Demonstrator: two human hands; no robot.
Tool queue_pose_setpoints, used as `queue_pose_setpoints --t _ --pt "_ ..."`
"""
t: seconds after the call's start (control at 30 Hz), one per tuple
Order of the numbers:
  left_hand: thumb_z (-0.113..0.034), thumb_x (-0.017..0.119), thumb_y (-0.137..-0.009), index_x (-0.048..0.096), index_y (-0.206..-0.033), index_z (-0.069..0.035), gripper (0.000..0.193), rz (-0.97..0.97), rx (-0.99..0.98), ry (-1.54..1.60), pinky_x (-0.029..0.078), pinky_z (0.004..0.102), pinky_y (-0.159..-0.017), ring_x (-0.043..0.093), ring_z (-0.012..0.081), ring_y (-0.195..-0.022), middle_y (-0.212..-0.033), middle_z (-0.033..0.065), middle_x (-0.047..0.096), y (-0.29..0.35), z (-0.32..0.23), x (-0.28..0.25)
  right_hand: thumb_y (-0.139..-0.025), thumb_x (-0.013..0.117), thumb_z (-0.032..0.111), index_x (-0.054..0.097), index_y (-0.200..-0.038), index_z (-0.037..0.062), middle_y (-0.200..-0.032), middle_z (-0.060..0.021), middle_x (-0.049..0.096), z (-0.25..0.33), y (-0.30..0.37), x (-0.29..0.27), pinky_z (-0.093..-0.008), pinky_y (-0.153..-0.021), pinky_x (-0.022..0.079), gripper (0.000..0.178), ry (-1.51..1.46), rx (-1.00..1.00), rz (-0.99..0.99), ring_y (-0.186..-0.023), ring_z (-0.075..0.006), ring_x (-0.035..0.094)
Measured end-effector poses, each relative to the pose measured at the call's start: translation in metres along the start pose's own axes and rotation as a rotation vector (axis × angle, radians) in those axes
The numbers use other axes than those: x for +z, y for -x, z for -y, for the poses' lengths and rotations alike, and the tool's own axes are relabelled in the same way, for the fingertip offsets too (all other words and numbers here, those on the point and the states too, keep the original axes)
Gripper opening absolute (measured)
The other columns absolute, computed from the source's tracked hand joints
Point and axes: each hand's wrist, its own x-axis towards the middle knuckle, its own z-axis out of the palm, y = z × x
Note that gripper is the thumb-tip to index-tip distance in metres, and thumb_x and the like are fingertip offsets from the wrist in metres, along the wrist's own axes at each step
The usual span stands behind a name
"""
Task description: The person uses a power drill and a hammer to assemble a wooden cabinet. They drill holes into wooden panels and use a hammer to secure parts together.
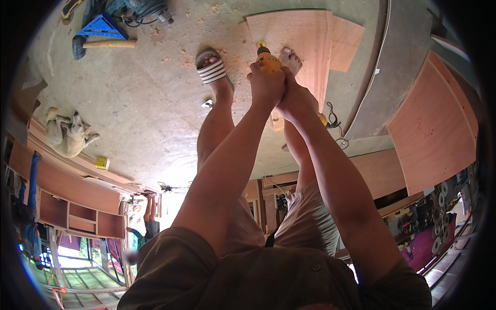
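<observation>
A yellow and black power drill (269, 63) is pointed away from me, its tip at a round yellow bit or cutter (261, 45) over the left part of a plywood sheet (307, 31) on the floor. My left hand (266, 85) is closed round the drill's body. Pressed against it, my right hand (298, 98) is closed at the drill's rear, its fingers partly hidden. Whether the bit is in the wood, I cannot tell. My right foot (291, 60) rests on the sheet; my left foot wears a striped sandal (211, 72).
Wood shavings (227, 54) lie on the concrete floor. A hammer (108, 44), a blue speed square (105, 28) and a blue power tool (147, 11) are at far left. A dog (70, 135) lies at left. Boards (436, 126) stand at right, near a black cord (332, 114).
</observation>
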Motion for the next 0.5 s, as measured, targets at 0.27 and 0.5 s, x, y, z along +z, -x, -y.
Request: queue_pose_setpoints --t 0.27,0.5 --pt "-0.02 0.064 -0.082 0.035 -0.141 0.004 0.071 -0.004 0.015 -0.029 0.052 0.0474 -0.1 0.058 0.0508 -0.114 -0.132 0.0368 0.041 0.0 -0.005 0.001 -0.089 0.064 0.051 0.025 -0.156 0.0283 -0.109 -0.0187 0.075 -0.001 -0.004 0.001 -0.0498 -0.086 0.057 0.081 0.004 -0.023 -0.067 -0.103 -0.0394 0.072" --pt "-0.02 0.065 -0.081 0.035 -0.142 0.004 0.072 0.005 -0.049 -0.024 0.051 0.048 -0.101 0.058 0.0508 -0.115 -0.132 0.0358 0.041 0.002 -0.012 0.002 -0.089 0.064 0.052 0.023 -0.157 0.0287 -0.115 -0.0189 0.073 0.0 -0.001 -0.006 -0.0494 -0.09 0.056 0.083 0.0 -0.006 -0.026 -0.107 -0.0391 0.071"
